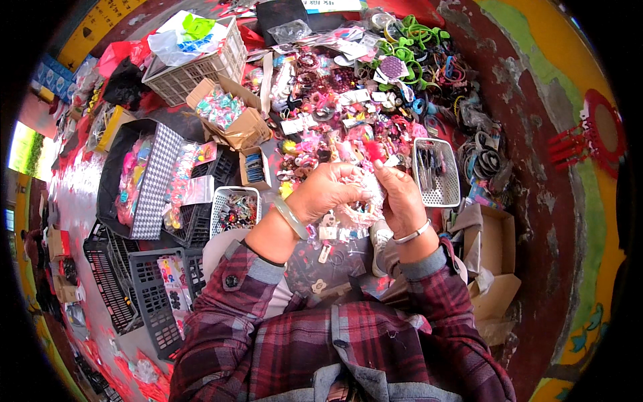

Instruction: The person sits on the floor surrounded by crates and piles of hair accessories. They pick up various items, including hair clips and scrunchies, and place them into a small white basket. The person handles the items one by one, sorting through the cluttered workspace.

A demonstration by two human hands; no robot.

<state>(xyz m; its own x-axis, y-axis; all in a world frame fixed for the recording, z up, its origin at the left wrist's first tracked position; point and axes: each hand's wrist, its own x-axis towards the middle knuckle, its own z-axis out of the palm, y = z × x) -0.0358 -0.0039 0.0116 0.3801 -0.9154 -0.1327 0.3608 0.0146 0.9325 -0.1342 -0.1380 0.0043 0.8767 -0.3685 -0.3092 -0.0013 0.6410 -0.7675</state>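
My left hand (328, 194) is closed, its thumb and fingers pinching a pale pink ruffled scrunchie (358, 213). From the other side my right hand (400, 201) grips the same scrunchie, thumb up and fingers curled. The scrunchie hangs between both hands, and its far part is partly hidden by my fingers. Just beyond my right thumb shows a red fluffy pompom (375, 151); whether it is touched I cannot tell. Past my hands spreads a heap of hair accessories (335, 124), mostly pink, red and white, with small cards among them.
A white basket (457, 194) of dark items stands to the right, another white basket (216, 218) to the left. Farther left are a houndstooth box (155, 181), a dark crate (153, 295) and a cardboard box (251, 134). Green headbands (408, 50) lie at the far right; an open carton (499, 241) sits nearer.
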